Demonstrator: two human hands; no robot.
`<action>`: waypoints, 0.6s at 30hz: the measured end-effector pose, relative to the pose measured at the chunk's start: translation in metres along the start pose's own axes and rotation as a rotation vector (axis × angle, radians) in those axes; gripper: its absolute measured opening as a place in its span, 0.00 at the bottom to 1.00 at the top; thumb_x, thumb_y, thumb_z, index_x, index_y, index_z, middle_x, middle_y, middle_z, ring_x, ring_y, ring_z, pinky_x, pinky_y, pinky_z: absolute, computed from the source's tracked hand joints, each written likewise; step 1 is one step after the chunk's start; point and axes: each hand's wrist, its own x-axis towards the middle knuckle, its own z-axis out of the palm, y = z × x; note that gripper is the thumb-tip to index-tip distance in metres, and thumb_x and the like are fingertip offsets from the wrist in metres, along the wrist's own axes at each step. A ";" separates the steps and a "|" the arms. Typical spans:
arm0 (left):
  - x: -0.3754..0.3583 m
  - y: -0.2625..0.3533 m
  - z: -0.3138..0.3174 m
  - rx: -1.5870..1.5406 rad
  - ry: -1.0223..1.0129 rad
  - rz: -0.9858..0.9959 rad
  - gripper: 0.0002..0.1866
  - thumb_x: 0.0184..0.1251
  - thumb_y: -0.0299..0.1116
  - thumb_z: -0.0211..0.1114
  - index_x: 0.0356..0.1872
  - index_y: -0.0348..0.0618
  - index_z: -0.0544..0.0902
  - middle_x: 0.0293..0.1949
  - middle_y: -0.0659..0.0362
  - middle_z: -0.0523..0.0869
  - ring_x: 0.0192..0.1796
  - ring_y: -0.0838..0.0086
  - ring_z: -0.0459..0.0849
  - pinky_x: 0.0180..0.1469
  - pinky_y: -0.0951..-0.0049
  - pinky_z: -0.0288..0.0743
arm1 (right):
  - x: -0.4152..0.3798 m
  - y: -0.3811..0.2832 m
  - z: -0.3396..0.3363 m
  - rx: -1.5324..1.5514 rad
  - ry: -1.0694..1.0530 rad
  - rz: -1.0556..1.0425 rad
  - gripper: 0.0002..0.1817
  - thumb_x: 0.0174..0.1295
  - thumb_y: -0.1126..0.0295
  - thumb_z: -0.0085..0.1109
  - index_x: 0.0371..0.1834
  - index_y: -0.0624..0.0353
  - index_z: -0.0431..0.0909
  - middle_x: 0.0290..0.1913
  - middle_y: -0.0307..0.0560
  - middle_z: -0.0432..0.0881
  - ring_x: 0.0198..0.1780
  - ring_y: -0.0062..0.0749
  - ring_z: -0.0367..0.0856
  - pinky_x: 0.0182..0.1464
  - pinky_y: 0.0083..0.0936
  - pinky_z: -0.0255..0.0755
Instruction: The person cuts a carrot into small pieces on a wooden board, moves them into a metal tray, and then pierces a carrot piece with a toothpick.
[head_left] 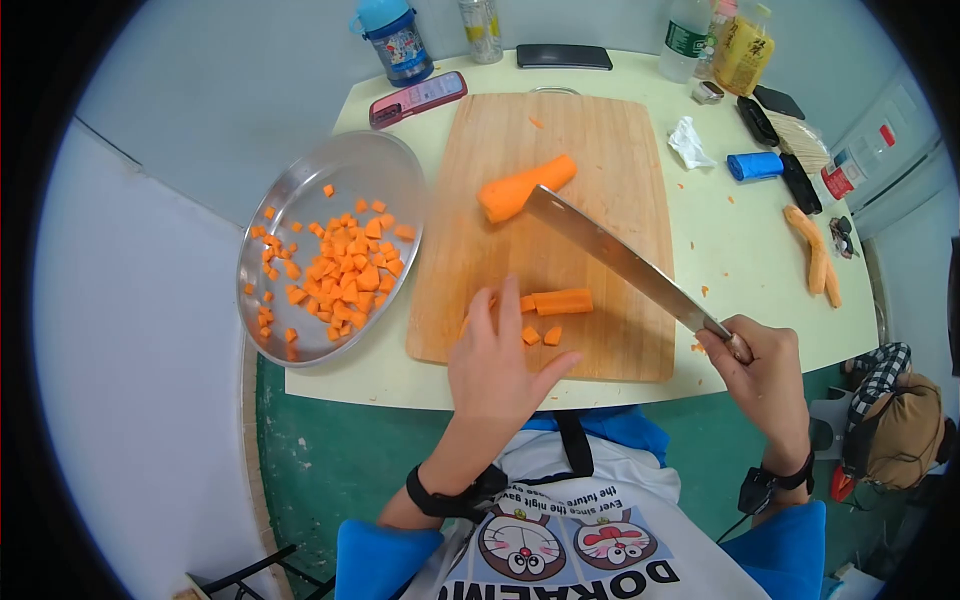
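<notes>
My right hand (762, 372) is wrapped round the handle of a cleaver (625, 262), its broad blade slanting up and left over the cutting board (620, 140). The blade's tip overlaps a thick peeled carrot piece (528, 187) in this view. Low on the board, my left hand (497, 355) has its fingers spread, right beside a cut carrot stick (563, 302). Two small carrot cubes (541, 337) lie just below that stick. Part of the carrot on the left is hidden behind my fingers.
Left of the board, a round metal pan (262, 215) holds many diced carrots (348, 270). Behind stand a blue flask (398, 45), phones (418, 98) and bottles (745, 50). On the right lie crumpled tissue (689, 143), a blue roll (755, 166) and unevenly shaped carrots (815, 250).
</notes>
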 end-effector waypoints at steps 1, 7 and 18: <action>0.002 -0.001 0.003 0.066 -0.099 0.016 0.25 0.51 0.40 0.69 0.47 0.35 0.75 0.46 0.52 0.72 0.44 0.59 0.78 0.45 0.63 0.72 | -0.002 0.002 0.004 0.015 0.039 0.001 0.08 0.53 0.72 0.63 0.22 0.64 0.76 0.10 0.44 0.61 0.10 0.31 0.60 0.16 0.24 0.55; 0.011 -0.003 0.002 -0.023 -0.281 -0.119 0.19 0.53 0.35 0.67 0.44 0.35 0.76 0.41 0.52 0.74 0.39 0.60 0.79 0.40 0.68 0.74 | -0.012 0.007 0.010 0.107 0.133 0.103 0.08 0.53 0.73 0.64 0.22 0.65 0.77 0.10 0.39 0.55 0.12 0.21 0.54 0.16 0.20 0.51; 0.012 -0.015 0.013 -0.135 -0.124 -0.025 0.14 0.51 0.26 0.68 0.39 0.36 0.78 0.27 0.53 0.77 0.25 0.66 0.78 0.28 0.73 0.73 | -0.030 0.021 0.019 0.194 0.232 0.221 0.08 0.53 0.76 0.63 0.21 0.68 0.75 0.11 0.36 0.52 0.15 0.15 0.50 0.17 0.19 0.46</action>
